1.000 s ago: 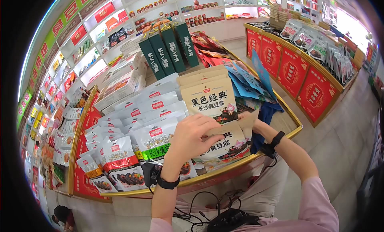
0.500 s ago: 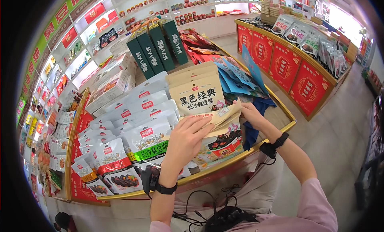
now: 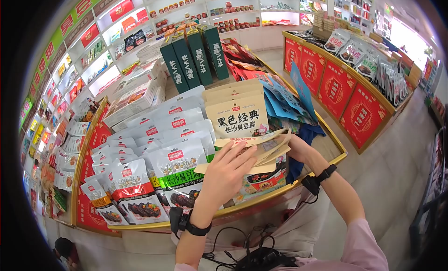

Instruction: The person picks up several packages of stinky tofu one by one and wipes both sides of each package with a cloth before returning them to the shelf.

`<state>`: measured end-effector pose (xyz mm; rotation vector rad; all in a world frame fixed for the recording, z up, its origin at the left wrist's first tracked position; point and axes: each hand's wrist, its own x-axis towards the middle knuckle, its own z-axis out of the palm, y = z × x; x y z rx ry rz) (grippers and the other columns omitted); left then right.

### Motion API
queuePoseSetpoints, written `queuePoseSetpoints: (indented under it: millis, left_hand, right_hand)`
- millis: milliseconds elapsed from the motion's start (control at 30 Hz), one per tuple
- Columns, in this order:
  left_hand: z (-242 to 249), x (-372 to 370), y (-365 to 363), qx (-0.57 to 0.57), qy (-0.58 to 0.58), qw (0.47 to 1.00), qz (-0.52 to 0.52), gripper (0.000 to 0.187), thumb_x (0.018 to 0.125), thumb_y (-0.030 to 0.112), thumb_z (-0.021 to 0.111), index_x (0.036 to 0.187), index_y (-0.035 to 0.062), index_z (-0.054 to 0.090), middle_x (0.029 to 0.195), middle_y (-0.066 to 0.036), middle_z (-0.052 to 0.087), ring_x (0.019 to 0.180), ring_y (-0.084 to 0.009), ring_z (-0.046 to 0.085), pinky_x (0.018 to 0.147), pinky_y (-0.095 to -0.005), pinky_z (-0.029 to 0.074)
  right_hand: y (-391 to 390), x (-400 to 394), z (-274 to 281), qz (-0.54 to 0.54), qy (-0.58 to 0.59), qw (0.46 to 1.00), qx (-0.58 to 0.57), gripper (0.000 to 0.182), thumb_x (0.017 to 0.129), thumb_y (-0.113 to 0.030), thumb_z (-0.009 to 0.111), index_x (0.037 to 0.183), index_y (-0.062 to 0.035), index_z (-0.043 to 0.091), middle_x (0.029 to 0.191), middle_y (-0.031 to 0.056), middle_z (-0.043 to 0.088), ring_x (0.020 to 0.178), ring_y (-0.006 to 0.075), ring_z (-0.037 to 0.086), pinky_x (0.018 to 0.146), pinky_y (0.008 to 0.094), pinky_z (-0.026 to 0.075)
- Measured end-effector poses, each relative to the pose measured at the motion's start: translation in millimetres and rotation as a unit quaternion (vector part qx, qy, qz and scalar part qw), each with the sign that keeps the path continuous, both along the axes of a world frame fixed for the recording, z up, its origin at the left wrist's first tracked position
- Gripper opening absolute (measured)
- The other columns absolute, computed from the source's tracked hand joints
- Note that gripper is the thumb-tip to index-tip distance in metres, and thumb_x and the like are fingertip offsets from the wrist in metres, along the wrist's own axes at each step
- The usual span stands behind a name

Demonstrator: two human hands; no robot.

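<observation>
A small stack of tan snack pouches [image 3: 268, 154] is tilted between my two hands, their edges fanned apart. My left hand [image 3: 228, 170] lies over the stack's left side, fingers across the top pouch and thumb hidden. At the right edges, my right hand [image 3: 300, 148] grips the stack, its fingertips partly hidden behind it. Just behind stand upright tan tofu pouches [image 3: 238, 117] with black lettering. Below the stack, a colourful pouch front [image 3: 261, 180] with a food picture shows in part.
White and silver tofu pouches [image 3: 177, 161] fill the left of the gold-edged display table [image 3: 343, 149]. Blue pouches [image 3: 280, 96] lie to the right, dark green boxes [image 3: 198, 58] stand behind. Another red-panelled stand [image 3: 333, 82] is at right, and cables [image 3: 238, 245] hang near my lap.
The held tan pouches have tipped flatter and their edges have spread apart. My left hand has turned slightly over them. The whole view has shifted a little.
</observation>
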<state>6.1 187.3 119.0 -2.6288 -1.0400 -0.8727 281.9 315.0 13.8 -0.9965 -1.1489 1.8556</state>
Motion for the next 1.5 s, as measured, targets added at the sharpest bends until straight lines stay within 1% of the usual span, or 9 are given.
queuePoseSetpoints:
  millis: [200, 367, 433, 533, 600, 767, 800, 1000, 1500]
  left_hand:
    - [-5, -3, 1, 0.009, -0.010, 1.000, 0.006, 0.038, 0.077, -0.006, 0.065, 0.113, 0.0051, 0.073, 0.137, -0.007, 0.068, 0.134, -0.0285, 0.059, 0.115, -0.0480, 0.045]
    - [1, 4, 5, 0.052, -0.031, 0.997, 0.054, 0.026, 0.080, -0.004, 0.068, 0.104, 0.0046, 0.072, 0.141, -0.008, 0.065, 0.141, -0.0298, 0.052, 0.119, -0.0524, 0.039]
    - [-4, 6, 13, 0.055, -0.046, 0.996, 0.060, 0.024, 0.080, -0.002, 0.069, 0.103, 0.0041, 0.071, 0.136, -0.009, 0.066, 0.137, -0.0304, 0.054, 0.119, -0.0538, 0.037]
    - [-16, 9, 33, 0.036, -0.052, 0.994, 0.084, 0.020, 0.083, 0.001, 0.071, 0.103, 0.0042, 0.069, 0.109, -0.009, 0.070, 0.112, -0.0284, 0.064, 0.114, -0.0496, 0.041]
    - [-23, 12, 50, 0.031, -0.050, 0.993, 0.104, 0.018, 0.084, 0.002, 0.070, 0.102, 0.0044, 0.068, 0.105, -0.009, 0.070, 0.109, -0.0288, 0.064, 0.111, -0.0484, 0.043]
    - [-30, 18, 78, 0.047, -0.042, 0.988, 0.144, 0.024, 0.085, 0.005, 0.072, 0.107, 0.0040, 0.063, 0.100, -0.011, 0.068, 0.102, -0.0312, 0.063, 0.102, -0.0453, 0.044]
    - [-29, 18, 75, -0.003, -0.020, 0.987, 0.162, 0.036, 0.084, 0.008, 0.074, 0.117, 0.0040, 0.061, 0.112, -0.012, 0.067, 0.114, -0.0311, 0.060, 0.111, -0.0487, 0.039]
    - [-33, 28, 57, 0.045, -0.029, 0.979, 0.199, 0.071, 0.082, 0.014, 0.077, 0.146, 0.0029, 0.049, 0.148, -0.021, 0.049, 0.143, -0.0363, 0.042, 0.124, -0.0587, 0.023]
    - [-38, 25, 44, 0.015, -0.031, 0.986, 0.163, 0.084, 0.081, 0.010, 0.077, 0.156, 0.0073, 0.041, 0.160, -0.026, 0.037, 0.149, -0.0419, 0.034, 0.122, -0.0551, 0.026]
  right_hand:
    - [-3, 9, 18, -0.112, 0.023, 0.989, 0.090, 0.026, 0.102, -0.021, 0.064, 0.111, 0.0021, 0.073, 0.106, 0.0098, 0.076, 0.097, 0.0198, 0.071, 0.092, 0.0336, 0.054]
    - [-19, 50, 49, -0.250, -0.038, 0.932, 0.261, 0.022, 0.101, -0.019, 0.069, 0.105, 0.0010, 0.076, 0.095, 0.0010, 0.075, 0.087, 0.0068, 0.066, 0.079, 0.0252, 0.050]
    - [-35, 71, 57, -0.274, -0.054, 0.920, 0.273, 0.021, 0.102, -0.018, 0.069, 0.106, 0.0021, 0.076, 0.095, 0.0010, 0.075, 0.086, 0.0060, 0.065, 0.078, 0.0239, 0.049]
    - [-65, 87, 72, -0.361, -0.059, 0.883, 0.295, 0.022, 0.103, -0.016, 0.067, 0.107, 0.0038, 0.075, 0.097, 0.0016, 0.075, 0.086, 0.0063, 0.065, 0.079, 0.0234, 0.050]
    - [-86, 92, 75, -0.460, -0.024, 0.838, 0.291, 0.022, 0.104, -0.016, 0.067, 0.107, 0.0042, 0.074, 0.099, 0.0026, 0.075, 0.088, 0.0073, 0.066, 0.080, 0.0242, 0.051]
    - [-128, 107, 67, -0.494, 0.029, 0.820, 0.289, 0.021, 0.103, -0.017, 0.068, 0.109, 0.0021, 0.073, 0.103, 0.0053, 0.076, 0.093, 0.0103, 0.068, 0.086, 0.0261, 0.051]
    - [-134, 106, 66, -0.502, 0.043, 0.817, 0.280, 0.021, 0.104, -0.017, 0.067, 0.110, 0.0022, 0.073, 0.105, 0.0056, 0.075, 0.095, 0.0107, 0.068, 0.088, 0.0265, 0.051]
    - [-170, 90, 51, -0.495, 0.108, 0.837, 0.208, 0.020, 0.106, -0.015, 0.061, 0.113, 0.0020, 0.070, 0.109, 0.0067, 0.075, 0.100, 0.0118, 0.069, 0.092, 0.0294, 0.051]
    - [-185, 84, 13, -0.490, 0.129, 0.849, 0.148, 0.018, 0.106, -0.014, 0.061, 0.112, 0.0005, 0.071, 0.109, 0.0074, 0.076, 0.099, 0.0129, 0.071, 0.092, 0.0297, 0.053]
